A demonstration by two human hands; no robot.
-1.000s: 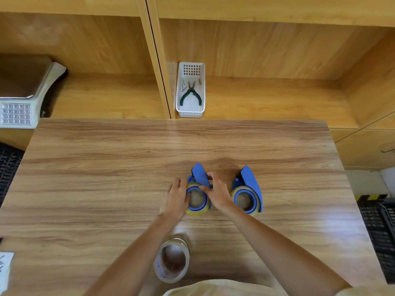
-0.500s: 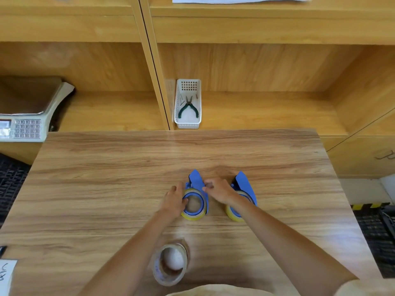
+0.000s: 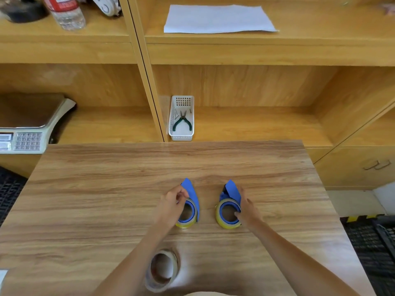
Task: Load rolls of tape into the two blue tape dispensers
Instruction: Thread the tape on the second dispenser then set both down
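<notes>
Blue tape dispensers side by side at centre of frame on wood-grain table [image 3: 106, 199], apart from each other, pointed flaps aimed toward the far edge. Left dispenser [image 3: 192, 194] loaded with a yellowish tape roll [image 3: 185, 225], roll edge showing below the blue ring. Right dispenser [image 3: 232, 192] likewise loaded, yellowish roll [image 3: 220, 218] wrapping the blue hub. Left hand [image 3: 172, 205] against the left side of the left dispenser, forearm coming in from lower centre of frame, wrist straight, fingers curled with thumb and forefinger pinched together at the upper rim of the roll; can't tell whether pinching a tape end or just the rim. Right hand [image 3: 248, 208] against the right side of the right dispenser, forearm running in from lower right, fingers loosely extended along the flap edge, thumb tucked onto the inner ring; looks like a light brace rather than a closed grasp. Spare clear tape roll [image 3: 162, 270] standing tilted at lower centre, near the table's front edge, beside the left forearm, untouched. Upper part of frame: wooden shelving, white basket [image 3: 181, 136] holding green-handled pliers [image 3: 182, 122] just past the table's far edge, weighing scale [image 3: 27, 133] at left edge of frame, white paper sheet [image 3: 218, 19] on the top shelf, plastic bottle [image 3: 67, 13] at upper left.
</notes>
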